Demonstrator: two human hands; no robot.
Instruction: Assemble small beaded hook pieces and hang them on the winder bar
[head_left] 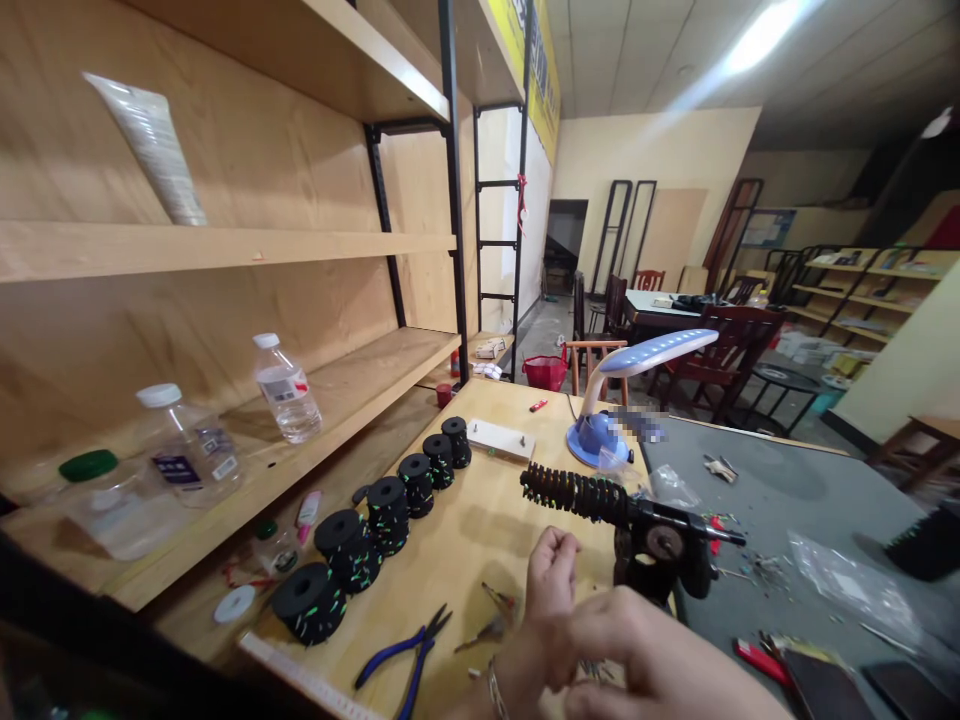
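Wooden counter [450,545] bearing blue-handled pliers [427,638]. Left hand [553,568] near black ridged rod [574,493], grip curled closed, contents indiscernible; right hand [622,635] adjacent, grip indeterminable.

The left hand [551,575] and right hand [611,632] were bare. A thin, silvery bracelet [496,692] circled the left wrist, its narrow band resembling linked metal, though blur hid finer detail. The visible forearms were uncovered too.

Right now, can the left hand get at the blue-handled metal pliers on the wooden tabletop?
Probably yes: the left hand is near, and nothing covers the blue-handled metal pliers. Only small, thin, dark items lie between them.
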